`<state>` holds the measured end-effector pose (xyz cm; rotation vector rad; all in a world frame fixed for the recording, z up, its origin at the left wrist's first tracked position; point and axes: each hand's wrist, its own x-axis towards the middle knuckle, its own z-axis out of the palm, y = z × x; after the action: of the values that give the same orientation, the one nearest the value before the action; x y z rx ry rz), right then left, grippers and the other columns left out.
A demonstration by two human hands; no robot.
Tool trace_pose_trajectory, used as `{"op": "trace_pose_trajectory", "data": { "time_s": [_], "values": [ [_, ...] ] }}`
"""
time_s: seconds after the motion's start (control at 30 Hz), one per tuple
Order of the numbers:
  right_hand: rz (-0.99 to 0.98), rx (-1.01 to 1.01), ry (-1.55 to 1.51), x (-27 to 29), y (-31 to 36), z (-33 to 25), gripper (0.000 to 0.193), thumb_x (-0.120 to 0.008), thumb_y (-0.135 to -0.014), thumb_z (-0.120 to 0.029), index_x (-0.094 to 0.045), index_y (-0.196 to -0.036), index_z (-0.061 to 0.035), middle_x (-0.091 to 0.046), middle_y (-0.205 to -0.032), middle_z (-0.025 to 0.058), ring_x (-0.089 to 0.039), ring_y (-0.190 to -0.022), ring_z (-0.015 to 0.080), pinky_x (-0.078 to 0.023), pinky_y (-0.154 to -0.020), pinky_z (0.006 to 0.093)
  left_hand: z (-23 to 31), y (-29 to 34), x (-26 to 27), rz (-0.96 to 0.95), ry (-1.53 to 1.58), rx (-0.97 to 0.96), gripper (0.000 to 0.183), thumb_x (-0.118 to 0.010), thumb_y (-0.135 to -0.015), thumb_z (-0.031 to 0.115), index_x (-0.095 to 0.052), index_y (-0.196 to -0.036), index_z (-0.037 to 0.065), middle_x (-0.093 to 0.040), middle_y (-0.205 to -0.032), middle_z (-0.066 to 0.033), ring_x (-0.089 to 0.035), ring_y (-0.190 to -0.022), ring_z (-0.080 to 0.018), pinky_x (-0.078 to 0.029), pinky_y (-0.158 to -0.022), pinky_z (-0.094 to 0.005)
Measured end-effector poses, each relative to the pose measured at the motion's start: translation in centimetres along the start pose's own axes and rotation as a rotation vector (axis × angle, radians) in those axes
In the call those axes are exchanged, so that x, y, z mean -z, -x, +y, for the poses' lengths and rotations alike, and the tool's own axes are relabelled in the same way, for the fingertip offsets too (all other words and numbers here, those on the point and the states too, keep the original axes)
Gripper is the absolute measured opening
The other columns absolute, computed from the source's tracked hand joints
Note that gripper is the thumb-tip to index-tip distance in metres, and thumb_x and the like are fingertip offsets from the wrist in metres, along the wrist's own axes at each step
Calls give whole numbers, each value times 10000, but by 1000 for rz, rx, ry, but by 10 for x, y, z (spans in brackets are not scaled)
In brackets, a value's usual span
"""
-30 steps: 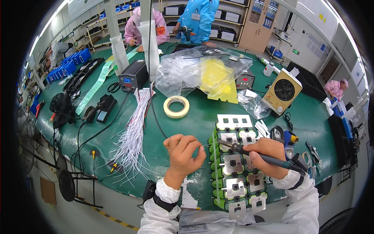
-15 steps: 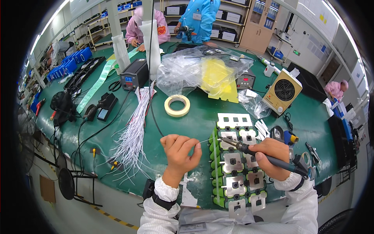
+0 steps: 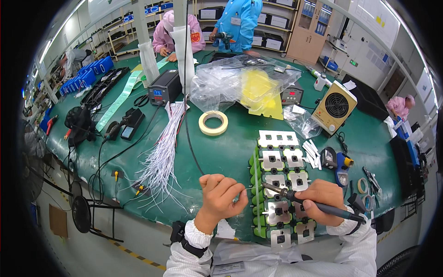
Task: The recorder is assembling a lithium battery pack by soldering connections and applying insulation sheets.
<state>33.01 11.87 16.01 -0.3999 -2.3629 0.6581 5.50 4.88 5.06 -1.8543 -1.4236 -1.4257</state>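
Note:
A battery pack with green cells (image 3: 256, 206) along its left side stands in front of me, topped by silvery metal plates (image 3: 278, 218) with square cutouts. My right hand (image 3: 323, 196) is closed around the dark handle of a soldering iron (image 3: 333, 210). The iron's tip points left and meets or nearly meets a tab on the pack's left edge, about midway along. Pinched in my left hand (image 3: 222, 199) is a thin solder wire (image 3: 249, 188), its end reaching toward that tip. Whether wire and tip touch is too small to tell.
A bundle of white wires (image 3: 161, 159) and a roll of masking tape (image 3: 213, 123) lie left of the pack. Plastic bags (image 3: 214, 83) are heaped behind. At right stand a small fan unit (image 3: 336, 107) and an iron holder (image 3: 342, 169). Two people work across the table.
Both hands have moved toward me along the pack's left edge, bringing the soldering iron and solder wire from a farther tab to a nearer one. The view has shifted slightly.

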Motion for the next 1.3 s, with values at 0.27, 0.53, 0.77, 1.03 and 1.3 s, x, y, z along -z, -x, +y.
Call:
{"op": "trace_pose_trajectory", "data": {
  "time_s": [0.27, 0.53, 0.77, 1.03, 1.3],
  "values": [
    [-11, -9, 20, -2, 0, -1, 187, -704, -844, -43, -754, -1020, 0, -693, -752, 94, -614, -629, 250, -490, -613, 362, 0, 1, -1, 17, 17, 5, 166, -734, -604, 102, -679, -746, 168, -610, -770, 36, -541, -783, -204, -324, -784, -370],
    [7, -7, 31, -4, 0, -1, 188, -704, -830, -34, -759, -1007, 1, -686, -737, 89, -613, -627, 243, -486, -597, 360, 1, 2, -4, 10, 20, 13, 167, -746, -611, 106, -679, -750, 171, -616, -775, 40, -553, -787, -200, -333, -789, -368],
    [-16, -47, 36, -2, -2, -4, 182, -709, -842, -38, -755, -1012, 10, -683, -722, 90, -613, -619, 250, -484, -593, 366, 2, 2, -8, 5, 37, 7, 171, -753, -618, 110, -682, -762, 170, -617, -781, 41, -554, -797, -197, -336, -794, -369],
    [-23, -50, 24, -1, -3, -5, 186, -710, -848, -40, -753, -1022, 12, -695, -738, 100, -623, -627, 256, -491, -601, 368, 2, 1, -11, -9, 41, 9, 170, -759, -626, 112, -683, -767, 169, -616, -783, 44, -553, -805, -197, -341, -800, -369],
    [-13, -42, 25, -2, -1, -4, 182, -707, -852, -43, -750, -1019, 16, -681, -724, 95, -616, -621, 259, -487, -599, 370, 7, -2, 4, -15, 33, -6, 172, -774, -667, 70, -703, -804, 147, -624, -776, 35, -554, -747, -196, -364, -754, -357]
  ]
}}
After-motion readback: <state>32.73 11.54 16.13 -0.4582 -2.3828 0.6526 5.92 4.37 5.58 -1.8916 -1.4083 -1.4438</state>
